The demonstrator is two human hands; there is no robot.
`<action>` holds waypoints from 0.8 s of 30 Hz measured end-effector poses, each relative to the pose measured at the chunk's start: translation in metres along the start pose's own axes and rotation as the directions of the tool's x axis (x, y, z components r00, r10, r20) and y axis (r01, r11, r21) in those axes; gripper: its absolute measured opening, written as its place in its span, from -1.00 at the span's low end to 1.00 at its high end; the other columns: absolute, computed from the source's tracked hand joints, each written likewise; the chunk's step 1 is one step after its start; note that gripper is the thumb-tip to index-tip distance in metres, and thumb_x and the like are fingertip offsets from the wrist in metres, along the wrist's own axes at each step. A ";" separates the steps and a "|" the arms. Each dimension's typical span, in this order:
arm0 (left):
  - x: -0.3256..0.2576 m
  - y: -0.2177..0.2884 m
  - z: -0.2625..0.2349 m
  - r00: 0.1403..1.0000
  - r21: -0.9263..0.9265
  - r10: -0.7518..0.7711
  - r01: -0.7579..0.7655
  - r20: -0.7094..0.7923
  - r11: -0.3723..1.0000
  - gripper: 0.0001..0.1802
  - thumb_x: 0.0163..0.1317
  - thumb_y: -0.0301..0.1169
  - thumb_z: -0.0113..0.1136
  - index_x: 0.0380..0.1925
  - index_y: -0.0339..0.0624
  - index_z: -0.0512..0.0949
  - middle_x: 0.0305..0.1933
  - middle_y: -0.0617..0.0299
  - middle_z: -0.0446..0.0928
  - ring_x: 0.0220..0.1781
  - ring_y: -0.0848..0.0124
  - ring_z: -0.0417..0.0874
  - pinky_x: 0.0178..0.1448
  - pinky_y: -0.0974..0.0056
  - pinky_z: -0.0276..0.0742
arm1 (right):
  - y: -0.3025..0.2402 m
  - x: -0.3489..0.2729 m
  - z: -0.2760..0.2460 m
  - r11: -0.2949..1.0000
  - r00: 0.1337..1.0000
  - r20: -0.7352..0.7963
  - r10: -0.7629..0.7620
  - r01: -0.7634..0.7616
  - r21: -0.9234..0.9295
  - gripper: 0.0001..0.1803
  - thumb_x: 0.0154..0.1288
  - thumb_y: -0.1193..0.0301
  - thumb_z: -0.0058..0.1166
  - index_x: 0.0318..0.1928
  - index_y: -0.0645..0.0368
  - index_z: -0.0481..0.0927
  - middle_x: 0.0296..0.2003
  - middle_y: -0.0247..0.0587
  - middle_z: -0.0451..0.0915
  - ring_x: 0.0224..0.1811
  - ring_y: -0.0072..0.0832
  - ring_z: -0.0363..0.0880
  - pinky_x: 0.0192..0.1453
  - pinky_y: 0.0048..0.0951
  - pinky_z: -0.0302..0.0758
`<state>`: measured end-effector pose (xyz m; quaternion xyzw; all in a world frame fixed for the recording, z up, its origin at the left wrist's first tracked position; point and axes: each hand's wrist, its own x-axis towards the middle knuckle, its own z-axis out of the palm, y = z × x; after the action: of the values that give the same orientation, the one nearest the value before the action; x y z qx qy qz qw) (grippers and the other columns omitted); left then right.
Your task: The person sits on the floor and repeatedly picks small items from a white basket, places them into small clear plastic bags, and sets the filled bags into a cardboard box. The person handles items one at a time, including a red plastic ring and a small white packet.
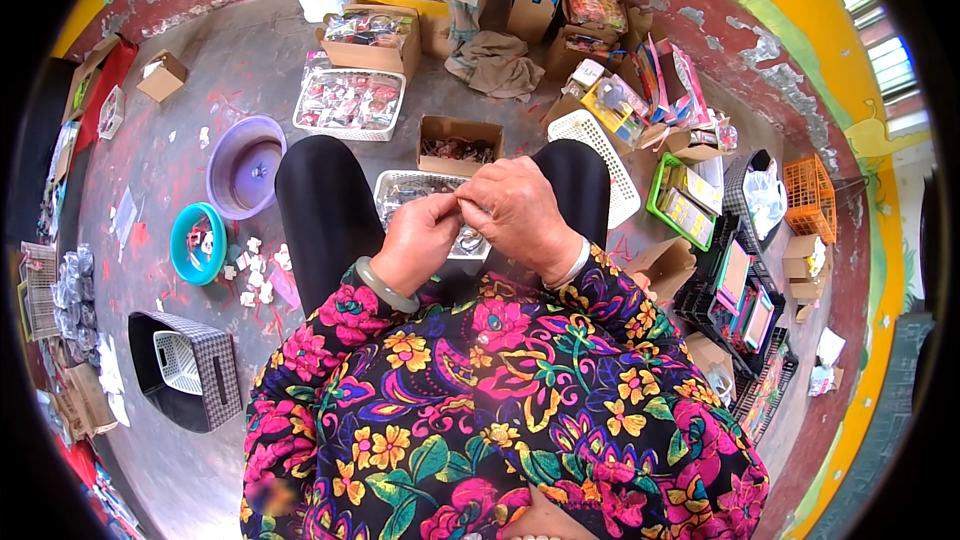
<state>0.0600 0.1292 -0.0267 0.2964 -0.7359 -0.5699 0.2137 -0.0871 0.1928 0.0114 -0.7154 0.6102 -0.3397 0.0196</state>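
Note:
My left hand and my right hand meet above my lap, fingertips pinched together. Whatever lies between the fingers is too small or too hidden to name. Below the hands, between my knees, a white plastic basket holds small shiny items, partly covered by my hands. Just beyond it stands an open cardboard box with small dark and reddish pieces inside. A bracelet circles my left wrist, and a white band is on my right one.
To the left are a purple basin, a teal basin and scattered white pieces. A white tray of packets lies ahead. On the right are an empty white basket, a green basket and black crates. Filled boxes line the wall.

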 end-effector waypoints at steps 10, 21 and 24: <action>0.001 -0.013 0.004 0.998 -0.432 -0.070 0.062 -0.003 0.900 -0.78 0.28 -0.47 -0.01 -0.20 -0.40 0.53 -0.38 0.28 0.55 -0.33 0.60 0.50 -0.26 0.47 0.44 | 0.000 -0.002 0.004 0.951 0.976 -0.042 0.213 -0.198 0.239 -0.94 -0.06 0.40 0.11 -0.52 0.08 0.57 -0.56 -0.32 0.50 -0.42 -0.32 0.47 -0.29 -0.36 0.30; 0.000 0.007 -0.008 0.976 -0.637 -0.211 0.195 0.052 0.745 -0.70 0.33 -0.41 -0.08 -0.11 -0.45 0.48 -0.14 0.04 0.54 -0.11 0.37 0.58 0.03 0.34 0.51 | 0.011 -0.001 -0.006 0.422 0.793 0.173 0.585 -0.479 0.769 -0.92 0.10 0.53 0.10 -0.36 0.28 0.56 -0.46 -0.42 0.54 -0.41 -0.76 0.42 -0.32 -0.70 0.34; 0.000 0.008 -0.010 0.974 -0.743 -0.214 0.198 0.076 0.639 -0.70 0.33 -0.41 -0.10 -0.11 -0.45 0.47 -0.12 0.01 0.53 -0.07 0.33 0.57 0.06 0.29 0.50 | 0.024 -0.004 -0.010 0.190 0.749 0.231 0.621 -0.430 0.883 -0.89 0.13 0.54 0.10 -0.32 0.33 0.55 -0.43 -0.35 0.56 -0.39 -0.69 0.48 -0.29 -0.68 0.40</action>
<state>0.0649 0.1229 -0.0164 0.2699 -0.3971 -0.8387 0.2569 -0.1128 0.1937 0.0064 -0.2978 0.5325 -0.6447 0.4606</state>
